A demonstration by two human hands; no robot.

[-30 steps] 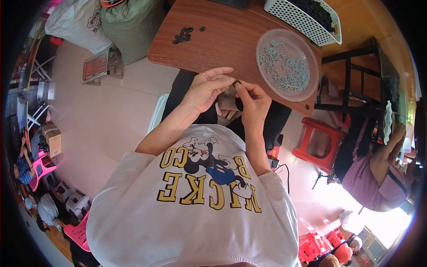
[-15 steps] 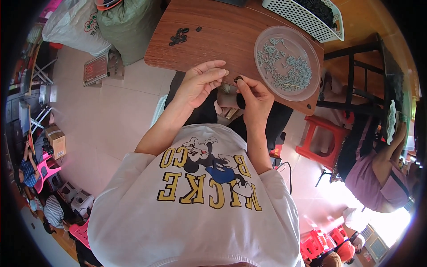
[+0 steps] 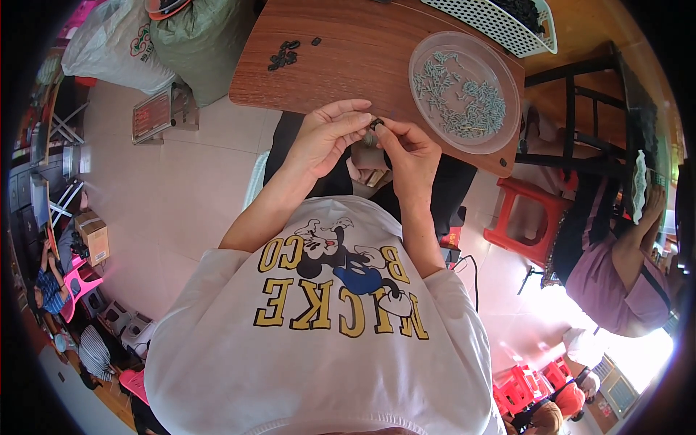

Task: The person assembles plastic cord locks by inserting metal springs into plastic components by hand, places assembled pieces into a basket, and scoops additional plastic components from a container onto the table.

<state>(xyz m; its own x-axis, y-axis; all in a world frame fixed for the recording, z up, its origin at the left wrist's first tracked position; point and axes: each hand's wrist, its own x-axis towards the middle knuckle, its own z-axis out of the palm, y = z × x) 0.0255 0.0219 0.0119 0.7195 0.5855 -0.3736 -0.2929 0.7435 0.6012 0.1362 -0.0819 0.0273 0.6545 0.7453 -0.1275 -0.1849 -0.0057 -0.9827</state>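
Between the thumb and fingers of my right hand (image 3: 409, 151) is a small black plastic part (image 3: 375, 124), held over the table's near edge. My left hand (image 3: 326, 138) meets it from the other side, thumb and forefinger pinched together at the part. Whatever sits in that pinch is too small to make out. Just right of my hands, a round clear tray (image 3: 496, 64) holds many small grey-blue screw-like pieces (image 3: 478, 109). Several similar black parts (image 3: 279, 59) lie in a loose group at the table's left, and a single one (image 3: 316, 41) sits apart from them.
The brown wooden table (image 3: 348, 51) carries a white perforated basket (image 3: 471, 22) of black pieces at its far right. A red stool (image 3: 525, 225) and a black metal frame (image 3: 573, 116) stand to the right. Full sacks (image 3: 203, 51) stand left; other people sit farther off.
My right hand has moved slightly left, bringing the black part up against my left fingertips. A gap separated them before. The view has shifted a little.
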